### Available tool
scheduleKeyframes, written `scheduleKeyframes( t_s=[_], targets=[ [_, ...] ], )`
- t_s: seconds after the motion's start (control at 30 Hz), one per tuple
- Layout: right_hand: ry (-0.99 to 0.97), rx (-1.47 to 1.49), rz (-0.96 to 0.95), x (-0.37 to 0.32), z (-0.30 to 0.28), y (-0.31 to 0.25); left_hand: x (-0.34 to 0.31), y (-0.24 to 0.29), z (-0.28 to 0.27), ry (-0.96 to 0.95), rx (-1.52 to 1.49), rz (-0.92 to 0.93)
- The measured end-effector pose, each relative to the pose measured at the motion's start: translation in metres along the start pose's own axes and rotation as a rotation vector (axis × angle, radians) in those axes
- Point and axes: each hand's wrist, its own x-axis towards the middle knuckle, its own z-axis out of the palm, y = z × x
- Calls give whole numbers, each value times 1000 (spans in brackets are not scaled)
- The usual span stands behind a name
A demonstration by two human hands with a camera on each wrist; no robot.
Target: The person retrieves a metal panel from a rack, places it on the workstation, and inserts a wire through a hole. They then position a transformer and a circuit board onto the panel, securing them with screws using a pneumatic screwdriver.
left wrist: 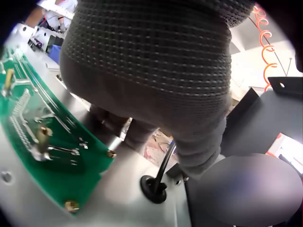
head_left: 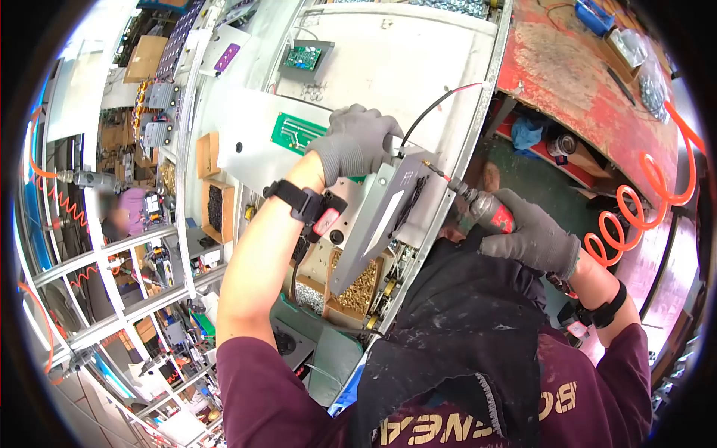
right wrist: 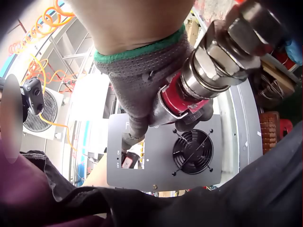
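My gloved left hand (head_left: 358, 142) grips the upper end of a grey metal panel (head_left: 373, 216), which stands tilted on a light metal plate (head_left: 246, 142). In the right wrist view the panel's face has a black fan (right wrist: 191, 151), a rectangular cutout and ON/OFF lettering. My gloved right hand (head_left: 534, 235) holds an air screwdriver (head_left: 485, 209), its bit pointing at the panel's upper corner. Near the left fingers, a black cable (left wrist: 164, 165) passes through a grommet in the plate. Beside it sits a green circuit board (left wrist: 52, 137) with brass standoffs.
A box of brass-coloured small parts (head_left: 355, 284) lies below the panel. Another circuit board in a grey housing (head_left: 305, 58) rests farther up the bench. A red worn table (head_left: 575, 67) stands at right, where an orange coiled hose (head_left: 638, 190) hangs.
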Motion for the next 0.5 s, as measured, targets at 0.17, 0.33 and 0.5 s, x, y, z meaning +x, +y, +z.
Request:
scheduleKeyframes(
  t_s=[0.17, 0.33, 0.5],
  targets=[
    [12, -77, 15, 2, -1, -1, -1, 0, 9, 112, 6, -13],
    [45, -283, -1, 8, -7, -14, 0, 2, 0, -2, -92, 15],
    [70, -322, -44, 13, -6, -15, 5, -6, 1, 14, -122, 46]
  ],
)
